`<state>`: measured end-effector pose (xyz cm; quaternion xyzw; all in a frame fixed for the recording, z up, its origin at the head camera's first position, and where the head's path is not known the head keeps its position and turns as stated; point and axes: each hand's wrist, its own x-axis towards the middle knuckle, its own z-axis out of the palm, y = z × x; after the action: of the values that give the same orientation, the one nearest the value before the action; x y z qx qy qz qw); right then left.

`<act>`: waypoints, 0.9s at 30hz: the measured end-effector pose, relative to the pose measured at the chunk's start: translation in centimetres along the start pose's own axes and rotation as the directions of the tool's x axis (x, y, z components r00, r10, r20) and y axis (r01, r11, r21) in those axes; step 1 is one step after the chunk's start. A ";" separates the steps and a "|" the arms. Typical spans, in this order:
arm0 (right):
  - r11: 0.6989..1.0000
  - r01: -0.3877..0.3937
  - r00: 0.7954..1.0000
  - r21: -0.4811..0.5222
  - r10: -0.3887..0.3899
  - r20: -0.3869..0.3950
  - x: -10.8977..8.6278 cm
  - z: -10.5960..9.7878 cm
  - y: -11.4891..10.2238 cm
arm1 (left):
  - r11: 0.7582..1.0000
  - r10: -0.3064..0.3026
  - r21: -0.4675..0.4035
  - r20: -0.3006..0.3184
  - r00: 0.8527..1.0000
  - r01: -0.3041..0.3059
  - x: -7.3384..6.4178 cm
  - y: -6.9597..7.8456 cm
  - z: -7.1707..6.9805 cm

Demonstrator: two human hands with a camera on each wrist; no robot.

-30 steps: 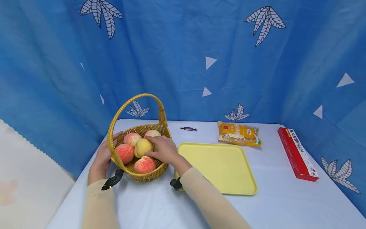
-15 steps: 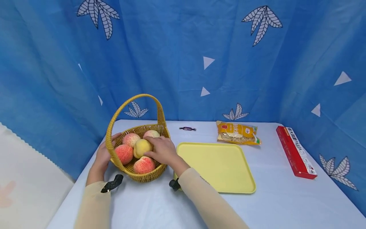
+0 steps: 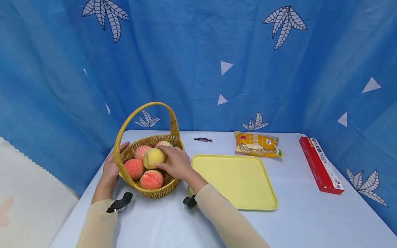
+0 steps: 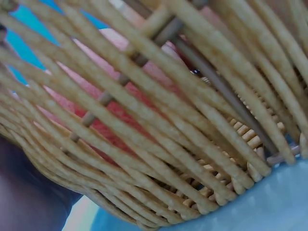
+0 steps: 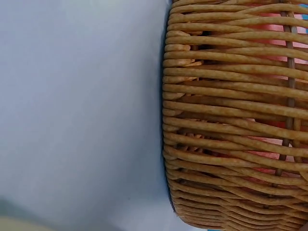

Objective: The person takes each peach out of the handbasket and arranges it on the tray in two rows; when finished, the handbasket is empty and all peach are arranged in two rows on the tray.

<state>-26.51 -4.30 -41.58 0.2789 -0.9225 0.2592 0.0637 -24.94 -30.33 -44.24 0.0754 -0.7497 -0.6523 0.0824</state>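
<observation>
The yellow wicker basket [image 3: 152, 193] with a tall arched handle stands at the left of the table, holding several pink and red peaches [image 3: 151, 179]. My right hand [image 3: 177, 162] reaches over its right rim and grips a yellow peach [image 3: 154, 158] between thumb and fingers, above the other fruit. Along the basket's outer left side lies my left hand [image 3: 111, 167], fingers extended near the rim and partly hidden by the handle. Close up in the left wrist view, a red peach [image 4: 110, 134] shows through the weave. The basket wall [image 5: 231, 110] fills half the right wrist view.
A yellow tray [image 3: 232, 182] lies right of the basket, beneath my right forearm. Behind it are a small purple wrapped candy [image 3: 203, 139] and an orange food packet [image 3: 258, 144]. A red pasta box [image 3: 321, 165] lies at the far right, before the blue curtain.
The yellow peach has risen slightly in my right hand. The red peach in front of it has rolled a little left. My left hand stays beside the basket.
</observation>
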 end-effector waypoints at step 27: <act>0.595 0.081 0.991 0.799 0.036 -0.127 -4.1 -3.5 2.7 | 0.966 0.147 -0.220 0.023 0.989 -0.139 0.6 -1.5 0.1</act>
<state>-24.70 1.42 -40.85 0.2717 -0.6975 0.6630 -0.0053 -25.51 -30.54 -45.71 -0.0012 -0.6787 -0.7242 0.1223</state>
